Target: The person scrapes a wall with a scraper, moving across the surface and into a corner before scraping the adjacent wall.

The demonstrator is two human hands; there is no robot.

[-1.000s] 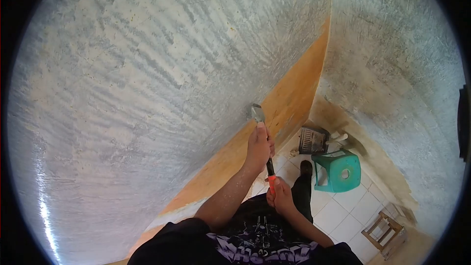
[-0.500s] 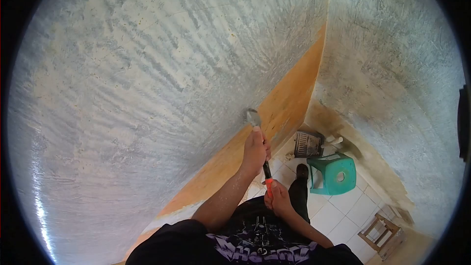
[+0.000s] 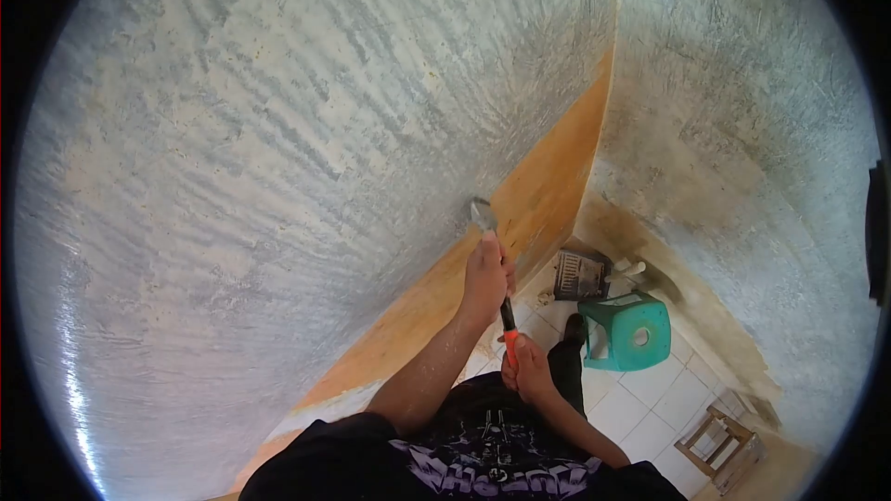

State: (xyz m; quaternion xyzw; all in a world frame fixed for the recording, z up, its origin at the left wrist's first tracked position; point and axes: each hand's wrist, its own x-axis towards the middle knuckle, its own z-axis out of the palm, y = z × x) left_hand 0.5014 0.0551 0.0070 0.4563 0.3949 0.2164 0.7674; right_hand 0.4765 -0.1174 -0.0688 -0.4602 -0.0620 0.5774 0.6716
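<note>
Both of my hands grip one long-handled scraper, with a metal blade (image 3: 483, 214), a black shaft (image 3: 507, 315) and an orange-red grip (image 3: 511, 345). My left hand (image 3: 486, 280) is wrapped around the upper shaft, just below the blade. Lower down, my right hand (image 3: 529, 369) closes around the orange-red end. The blade lies at the wall (image 3: 306, 148), near the border between its streaky grey-white surface and an orange-brown band (image 3: 548, 172). Exact contact of the edge with the wall is hard to tell.
A teal plastic stool (image 3: 627, 332) stands on the white tiled floor (image 3: 640, 405) by my foot. Beyond it sit a dark slotted tray-like object (image 3: 581, 275) and a pale pipe (image 3: 627, 273). A small wooden frame (image 3: 715, 441) is at lower right. A second wall (image 3: 742, 130) meets in the corner.
The scraper and both hands have shifted slightly upward in view, and the blade has turned a little. My grip is the same.
</note>
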